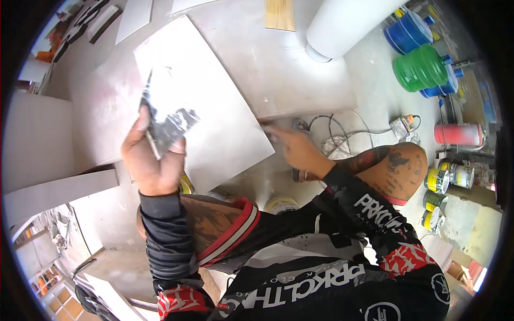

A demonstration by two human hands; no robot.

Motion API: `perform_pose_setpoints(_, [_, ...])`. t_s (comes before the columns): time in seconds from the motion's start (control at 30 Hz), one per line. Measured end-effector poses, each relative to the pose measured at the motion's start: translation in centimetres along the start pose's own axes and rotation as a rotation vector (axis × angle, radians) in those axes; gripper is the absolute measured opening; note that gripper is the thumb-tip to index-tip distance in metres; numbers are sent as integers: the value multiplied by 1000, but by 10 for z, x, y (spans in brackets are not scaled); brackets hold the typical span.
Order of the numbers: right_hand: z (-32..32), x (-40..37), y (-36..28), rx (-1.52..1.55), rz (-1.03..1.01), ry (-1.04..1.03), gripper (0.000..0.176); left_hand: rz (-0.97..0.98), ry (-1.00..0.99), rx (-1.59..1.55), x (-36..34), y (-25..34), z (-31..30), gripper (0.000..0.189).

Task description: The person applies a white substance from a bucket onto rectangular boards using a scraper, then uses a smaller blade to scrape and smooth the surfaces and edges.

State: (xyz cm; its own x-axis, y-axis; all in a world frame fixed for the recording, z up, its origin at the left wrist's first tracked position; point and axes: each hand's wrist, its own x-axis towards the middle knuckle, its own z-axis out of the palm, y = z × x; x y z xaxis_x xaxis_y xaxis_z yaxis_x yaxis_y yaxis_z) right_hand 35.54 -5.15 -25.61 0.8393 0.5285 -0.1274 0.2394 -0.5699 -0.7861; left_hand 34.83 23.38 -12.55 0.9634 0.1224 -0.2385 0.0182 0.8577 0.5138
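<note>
My left hand (155, 158) grips a dark metallic sheet-like tool (174, 128), its glossy surface blurred, over a white rectangular board (214, 101). The board lies at an angle on the pale worktable (300, 80). By the board's lower right edge is my right hand (294, 147), blurred, with its fingers bent toward the edge; whether anything is between them cannot be made out.
A white cylinder (348, 27) and a wooden piece (280, 15) are at the back. Blue jugs (409, 33), a green jug (420, 68), a red canister (458, 134) and several cans stand at right. A cable (348, 130) trails beyond my right hand.
</note>
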Motion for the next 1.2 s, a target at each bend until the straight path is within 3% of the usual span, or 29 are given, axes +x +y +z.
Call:
perform_pose_setpoints(0.03, [2, 15, 16, -2, -5, -15, 59, -6, -59, -39, 3, 14, -10, 28])
perform_pose_setpoints(0.1, [5, 62, 56, -265, -209, 253, 51, 45, -73, 64, 7, 18, -30, 24])
perform_pose_setpoints(0.2, [3, 128, 64, -439, -171, 172, 38, 21, 27, 38, 18, 20, -37, 18])
perform_pose_setpoints(0.27, [9, 160, 70, -762, -116, 39, 31, 29, 72, 35, 24, 17, -39, 19])
perform_pose_setpoints(0.43, [11, 209, 66, -867, -142, 38, 30, 47, 168, 56, 27, 17, -34, 21])
perform_pose_setpoints(0.5, [3, 221, 50, -914, -84, -53, 36, 65, 179, 54, 29, 18, -36, 22])
perform_pose_setpoints(0.67, [1, 236, 51, -1030, -169, -136, 37, 74, 164, -9, 25, 24, -30, 23])
perform_pose_setpoints(0.77, [1, 229, 57, -950, -201, -139, 26, 86, 129, -16, 24, 28, -34, 23])
perform_pose_setpoints(1.2, [6, 148, 58, -1080, -407, -277, 16, 70, 13, -100, 18, 31, -34, 25])
